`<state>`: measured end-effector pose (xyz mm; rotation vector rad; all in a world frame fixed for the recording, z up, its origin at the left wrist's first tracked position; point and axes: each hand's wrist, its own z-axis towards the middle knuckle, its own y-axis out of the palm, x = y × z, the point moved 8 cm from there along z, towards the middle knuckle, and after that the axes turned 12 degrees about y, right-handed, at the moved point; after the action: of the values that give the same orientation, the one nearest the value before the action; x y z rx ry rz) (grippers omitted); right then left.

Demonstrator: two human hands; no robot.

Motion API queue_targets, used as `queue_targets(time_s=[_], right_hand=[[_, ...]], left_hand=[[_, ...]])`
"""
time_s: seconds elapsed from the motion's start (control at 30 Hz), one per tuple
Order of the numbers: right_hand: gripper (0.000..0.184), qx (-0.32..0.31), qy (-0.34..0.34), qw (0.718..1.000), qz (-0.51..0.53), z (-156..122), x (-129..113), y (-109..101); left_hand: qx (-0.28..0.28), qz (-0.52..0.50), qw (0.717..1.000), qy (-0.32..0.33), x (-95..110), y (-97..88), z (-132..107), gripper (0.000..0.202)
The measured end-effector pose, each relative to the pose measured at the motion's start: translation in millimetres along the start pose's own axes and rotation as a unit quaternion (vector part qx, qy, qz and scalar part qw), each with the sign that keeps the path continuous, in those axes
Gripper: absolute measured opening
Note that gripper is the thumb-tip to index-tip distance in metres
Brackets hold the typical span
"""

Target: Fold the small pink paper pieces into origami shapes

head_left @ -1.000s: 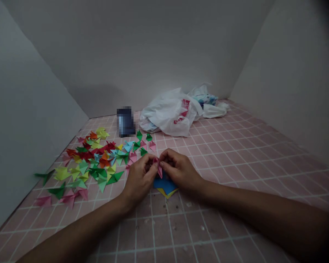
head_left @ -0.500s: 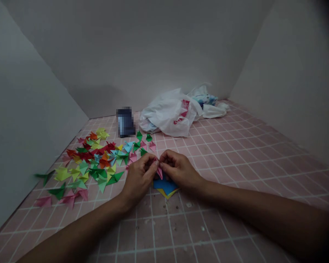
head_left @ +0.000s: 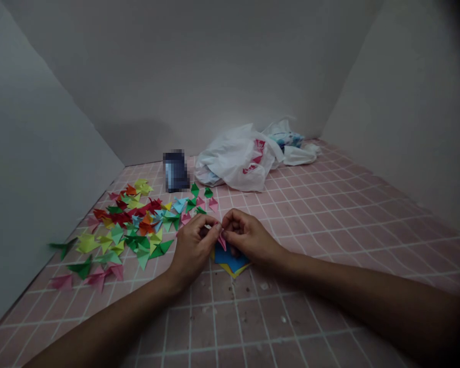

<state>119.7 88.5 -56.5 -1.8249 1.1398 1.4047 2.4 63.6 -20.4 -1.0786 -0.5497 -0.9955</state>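
Observation:
My left hand [head_left: 193, 248] and my right hand [head_left: 247, 237] meet over the pink tiled floor, both pinching a small folded pink paper piece [head_left: 222, 241] between thumbs and fingertips. Most of the piece is hidden by my fingers. Right under my hands lies a small stack of paper squares [head_left: 230, 260], blue on top with a yellow edge showing. To the left spreads a pile of folded paper triangles [head_left: 132, 225] in red, green, yellow, pink and light blue.
A crumpled white plastic bag [head_left: 237, 161] with red print lies at the back, with more white bags [head_left: 291, 143] behind it near the corner. A blurred dark object [head_left: 175, 170] stands by the back wall. Grey walls close in on the left, back and right.
Both hands have shifted slightly left and a little lower while they keep pinching the pink piece; the fingers have worked closer together on it. Nothing else has moved.

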Motion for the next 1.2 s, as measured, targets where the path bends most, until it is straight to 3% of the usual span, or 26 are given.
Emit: queue_targets(time_s=[0.2,0.4,0.7,0.9,1.03,1.2], right_hand=[[0.014,0.006,-0.038,0.999,-0.004,-0.4,-7.4,-2.1],[0.018,-0.014,-0.019,1.000,0.019,0.9,-4.7,-0.4],[0.020,-0.024,-0.014,0.999,0.026,0.8,-5.1,0.8],[0.021,-0.030,-0.013,0.999,0.042,2.3,-5.8,0.0],[0.022,-0.042,-0.007,0.998,0.050,3.1,-4.3,0.7],[0.025,-0.007,-0.028,0.995,0.093,3.4,-7.8,-8.1]], left_hand=[[-0.007,-0.024,1.000,-0.005,-1.4,0.4,-0.2,0.017],[0.004,-0.047,0.999,-0.007,-4.3,-0.6,-0.1,0.017],[0.000,0.030,0.998,0.061,10.4,-2.2,0.9,0.015],[0.000,0.020,0.997,0.077,12.5,-2.4,1.3,0.016],[0.000,-0.035,0.998,0.045,3.7,-1.5,1.1,0.016],[0.020,-0.188,0.980,-0.065,-15.4,4.8,-3.2,0.025]])
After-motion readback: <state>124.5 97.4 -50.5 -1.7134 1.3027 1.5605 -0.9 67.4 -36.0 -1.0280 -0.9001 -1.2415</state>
